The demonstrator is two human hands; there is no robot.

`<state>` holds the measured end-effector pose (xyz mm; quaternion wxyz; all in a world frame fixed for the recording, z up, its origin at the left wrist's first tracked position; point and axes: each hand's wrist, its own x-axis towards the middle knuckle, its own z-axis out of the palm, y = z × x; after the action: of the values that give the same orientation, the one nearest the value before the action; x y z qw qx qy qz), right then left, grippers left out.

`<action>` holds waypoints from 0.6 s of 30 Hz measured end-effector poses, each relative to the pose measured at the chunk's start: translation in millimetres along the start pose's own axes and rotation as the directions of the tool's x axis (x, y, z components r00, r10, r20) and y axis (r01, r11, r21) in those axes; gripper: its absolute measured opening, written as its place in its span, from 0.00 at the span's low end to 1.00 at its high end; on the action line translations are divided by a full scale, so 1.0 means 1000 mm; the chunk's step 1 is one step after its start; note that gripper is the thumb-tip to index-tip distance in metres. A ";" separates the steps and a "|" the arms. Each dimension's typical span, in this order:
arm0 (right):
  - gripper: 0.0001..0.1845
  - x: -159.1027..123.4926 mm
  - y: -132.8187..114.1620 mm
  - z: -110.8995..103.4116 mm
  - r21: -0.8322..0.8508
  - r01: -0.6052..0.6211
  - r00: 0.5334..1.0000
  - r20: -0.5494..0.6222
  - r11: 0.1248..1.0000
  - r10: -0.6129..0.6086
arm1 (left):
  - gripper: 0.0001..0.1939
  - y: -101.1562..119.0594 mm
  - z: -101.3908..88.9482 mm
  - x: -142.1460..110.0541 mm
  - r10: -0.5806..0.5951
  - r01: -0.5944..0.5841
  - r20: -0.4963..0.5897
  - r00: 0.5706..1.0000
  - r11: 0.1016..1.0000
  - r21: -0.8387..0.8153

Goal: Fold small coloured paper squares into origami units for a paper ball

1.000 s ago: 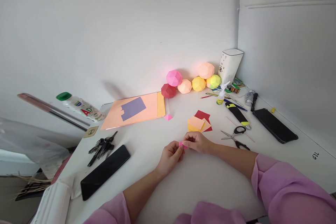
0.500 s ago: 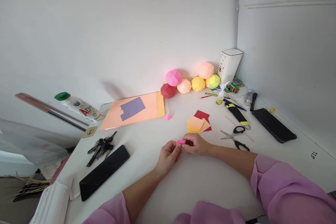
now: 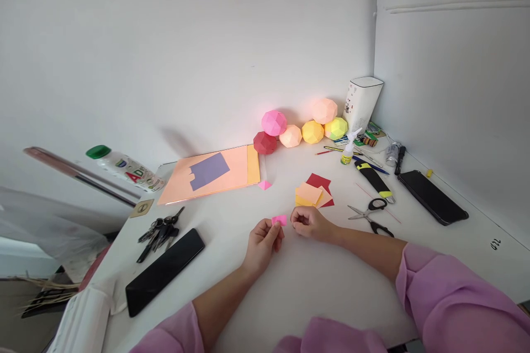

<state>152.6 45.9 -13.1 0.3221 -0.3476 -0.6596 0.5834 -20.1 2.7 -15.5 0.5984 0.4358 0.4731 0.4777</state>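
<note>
Paper piece (image 3: 279, 220), small, bright pink, approx. rectangular, is pinched betw. thumb & fingers of left hand (image 3: 260, 245), up over mid tabletop (image 3: 323, 287); folds too small to make out. Right hand (image 3: 310, 224) is just beside at 3 o'clock, not touching it, fingers curled in; can't tell if they grip anything.

W/ the pink paper as clock centre & wall side = 12: tabletop is white, set against pale walls (image 3: 207, 38) meeting in a corner approx. 1. Faceted balls (image 3: 274, 123) line the wall at 12–1: pink, red, peach, yellow, yellow-green. Pink pointed piece (image 3: 264, 185) lies at 11; paper squares (image 3: 309, 193) in red, peach & yellow overlap at 2. Scissors (image 3: 365, 214), blades apart, at 3; black/yellow cutter (image 3: 372, 179) betw. 2 & 3. Peach sheet (image 3: 236, 162) at 10 w/ purple cut sheet (image 3: 211, 170) on top. Keys (image 3: 163, 230) at 9.

Containers: white bottle (image 3: 128, 170), green cap, betw. 9 & 10; small nozzle bottle (image 3: 346, 158), yellow label, at 2. Contents of both: can't tell.
</note>
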 end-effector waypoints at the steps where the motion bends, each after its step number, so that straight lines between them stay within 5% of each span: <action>1: 0.04 0.000 -0.001 0.000 0.020 -0.003 1.000 0.004 1.000 0.003 | 0.16 0.000 0.000 0.000 0.000 0.000 0.004 1.000 1.000 -0.006; 18: 0.05 -0.001 0.001 0.001 -0.003 0.020 0.998 0.062 1.000 -0.020 | 0.18 0.000 0.003 -0.002 -0.028 0.023 0.085 0.996 0.998 0.067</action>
<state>152.7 45.1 -14.1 0.3068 -0.3233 -0.6738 0.5893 -17.4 0.1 -14.9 0.6096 0.4692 0.4679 0.4351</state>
